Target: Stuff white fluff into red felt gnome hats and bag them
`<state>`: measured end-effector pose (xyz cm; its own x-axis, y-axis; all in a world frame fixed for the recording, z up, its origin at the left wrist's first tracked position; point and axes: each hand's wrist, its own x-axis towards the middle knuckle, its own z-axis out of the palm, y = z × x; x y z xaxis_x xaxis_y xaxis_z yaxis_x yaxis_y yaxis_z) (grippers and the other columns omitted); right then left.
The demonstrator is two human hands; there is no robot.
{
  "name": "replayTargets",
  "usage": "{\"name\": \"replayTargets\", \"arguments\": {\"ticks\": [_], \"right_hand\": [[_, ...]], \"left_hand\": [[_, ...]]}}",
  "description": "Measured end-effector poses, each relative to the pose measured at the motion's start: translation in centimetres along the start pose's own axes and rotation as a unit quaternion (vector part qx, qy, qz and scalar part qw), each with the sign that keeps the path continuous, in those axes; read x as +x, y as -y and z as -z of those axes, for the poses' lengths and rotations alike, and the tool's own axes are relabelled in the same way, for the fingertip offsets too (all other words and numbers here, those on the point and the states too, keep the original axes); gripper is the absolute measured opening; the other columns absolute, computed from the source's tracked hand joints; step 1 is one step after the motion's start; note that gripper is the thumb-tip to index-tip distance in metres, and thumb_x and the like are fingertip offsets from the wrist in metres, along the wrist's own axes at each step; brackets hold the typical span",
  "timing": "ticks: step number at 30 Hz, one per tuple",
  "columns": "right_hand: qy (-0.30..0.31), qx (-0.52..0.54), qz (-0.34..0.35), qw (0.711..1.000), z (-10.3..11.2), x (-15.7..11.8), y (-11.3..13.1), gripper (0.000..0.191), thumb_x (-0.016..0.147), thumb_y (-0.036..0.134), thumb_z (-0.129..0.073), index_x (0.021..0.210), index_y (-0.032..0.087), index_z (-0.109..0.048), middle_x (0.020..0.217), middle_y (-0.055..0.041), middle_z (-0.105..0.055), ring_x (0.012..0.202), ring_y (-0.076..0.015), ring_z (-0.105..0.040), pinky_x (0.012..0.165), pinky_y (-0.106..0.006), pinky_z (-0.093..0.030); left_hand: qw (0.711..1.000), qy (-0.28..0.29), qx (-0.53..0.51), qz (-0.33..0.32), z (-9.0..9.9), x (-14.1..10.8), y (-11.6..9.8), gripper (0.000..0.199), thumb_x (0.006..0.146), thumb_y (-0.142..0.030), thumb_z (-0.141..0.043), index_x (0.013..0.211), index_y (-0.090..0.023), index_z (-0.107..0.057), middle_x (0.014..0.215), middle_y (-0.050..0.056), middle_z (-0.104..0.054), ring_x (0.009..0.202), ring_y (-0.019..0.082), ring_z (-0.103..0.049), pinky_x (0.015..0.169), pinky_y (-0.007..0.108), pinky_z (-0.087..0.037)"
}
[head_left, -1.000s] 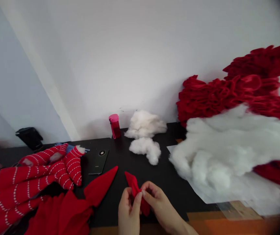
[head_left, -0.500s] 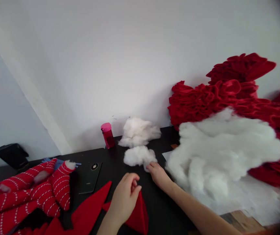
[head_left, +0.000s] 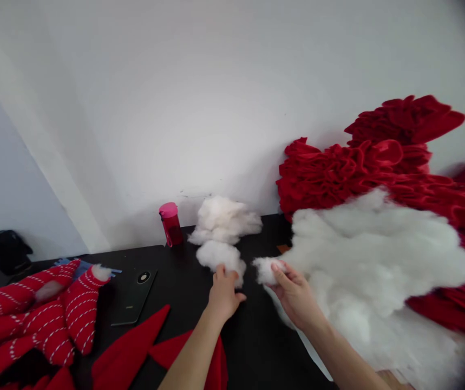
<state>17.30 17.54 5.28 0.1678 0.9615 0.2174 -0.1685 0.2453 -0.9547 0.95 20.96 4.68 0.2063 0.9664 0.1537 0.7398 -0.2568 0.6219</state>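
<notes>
My right hand (head_left: 295, 295) pinches a small tuft of white fiber stuffing (head_left: 265, 270) between thumb and fingers. The tuft hangs above the black table, just left of the big stuffing heap (head_left: 370, 260). My left hand (head_left: 224, 292) rests its fingertips on the near edge of a small stuffing clump (head_left: 216, 253), with its thumb standing apart. Behind that clump lies another stuffing pile (head_left: 226, 219). Under my left forearm is a red pointed felt piece (head_left: 214, 360), partly hidden by the arm. A second red pointed piece (head_left: 132, 346) lies to its left.
Red striped stuffed pieces (head_left: 49, 319) lie at the left, near a dark phone (head_left: 137, 298). A pink-lidded bottle (head_left: 170, 225) stands by the wall. Stacked red fabric (head_left: 349, 168) fills the right rear. A black object (head_left: 2, 252) sits at the far left.
My right hand has drawn back to the right from the small clump and now holds a tuft. My left hand has moved forward from over the red felt piece onto the clump.
</notes>
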Motion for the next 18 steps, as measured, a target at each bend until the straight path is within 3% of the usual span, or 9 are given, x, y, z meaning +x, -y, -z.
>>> {"name": "replayTargets", "arguments": {"ticks": [2,3,5,9,11,14,18], "right_hand": [[0.003,0.018,-0.013,1.0,0.3,-1.1,0.7,0.03,0.082,0.05,-0.059,0.089,0.022,-0.062,0.069,0.0008,-0.058,0.059,-0.0136,-0.051,0.053,-0.024,-0.042],[0.006,0.021,-0.021,1.0,0.2,-1.8,1.0,0.029,0.082,0.049,-0.06,0.089,0.021,-0.063,0.068,0.0012,-0.057,0.056,-0.0126,-0.049,0.052,-0.023,-0.04],[0.034,0.03,-0.036,0.998,-0.4,-3.3,1.4,0.027,0.082,0.046,-0.062,0.092,0.02,-0.064,0.07,0.0005,-0.059,0.059,-0.0131,-0.05,0.056,-0.024,-0.043],[0.121,0.048,-0.067,0.989,-2.0,-6.2,1.6,0.021,0.078,0.036,-0.068,0.092,0.02,-0.065,0.079,-0.0012,-0.064,0.071,-0.0167,-0.057,0.069,-0.029,-0.047],[0.106,0.055,-0.089,0.989,-2.5,-7.2,1.2,0.022,0.075,0.037,-0.071,0.082,0.017,-0.065,0.066,0.0005,-0.061,0.06,-0.0148,-0.054,0.059,-0.027,-0.045],[0.042,0.087,-0.105,0.99,-2.8,-8.0,0.0,0.029,0.073,0.044,-0.071,0.072,0.016,-0.06,0.055,0.004,-0.052,0.049,-0.0106,-0.046,0.049,-0.023,-0.038],[0.009,0.134,-0.1,0.986,-3.4,-9.6,-1.3,0.032,0.073,0.048,-0.07,0.078,0.018,-0.059,0.066,0.0022,-0.057,0.061,-0.0123,-0.05,0.059,-0.024,-0.043]], "left_hand": [[0.999,-0.039,0.001,0.003,1.0,-1.6,-1.3,0.063,0.061,-0.014,-0.072,0.121,-0.018,-0.053,0.137,0.02,-0.034,0.121,0.041,-0.04,0.092,0.052,-0.041],[0.998,-0.056,-0.01,-0.002,1.3,-2.6,-2.0,0.063,0.067,-0.017,-0.069,0.126,-0.018,-0.048,0.138,0.019,-0.033,0.121,0.038,-0.041,0.094,0.05,-0.04],[0.993,-0.072,-0.095,-0.021,1.7,-4.6,-3.2,0.049,0.078,-0.025,-0.059,0.125,-0.02,-0.048,0.13,0.016,-0.044,0.111,0.028,-0.051,0.089,0.041,-0.045],[0.953,-0.1,-0.286,-0.012,1.1,-7.9,-3.8,0.022,0.078,-0.024,-0.057,0.1,-0.02,-0.06,0.098,0.008,-0.063,0.09,0.021,-0.059,0.079,0.033,-0.047],[0.95,-0.109,-0.293,0.016,0.6,-9.1,-3.3,0.011,0.079,-0.023,-0.054,0.086,-0.019,-0.061,0.083,0.005,-0.063,0.077,0.018,-0.059,0.07,0.03,-0.047],[0.935,-0.11,-0.33,0.067,-0.2,-10.2,-2.6,0.011,0.08,-0.028,-0.054,0.079,-0.018,-0.057,0.064,0.0,-0.057,0.055,0.014,-0.052,0.051,0.025,-0.042],[0.907,-0.121,-0.387,0.118,-1.3,-11.3,-2.5,0.016,0.081,-0.033,-0.052,0.082,-0.016,-0.053,0.063,-0.002,-0.053,0.052,0.012,-0.05,0.047,0.023,-0.04]]}}
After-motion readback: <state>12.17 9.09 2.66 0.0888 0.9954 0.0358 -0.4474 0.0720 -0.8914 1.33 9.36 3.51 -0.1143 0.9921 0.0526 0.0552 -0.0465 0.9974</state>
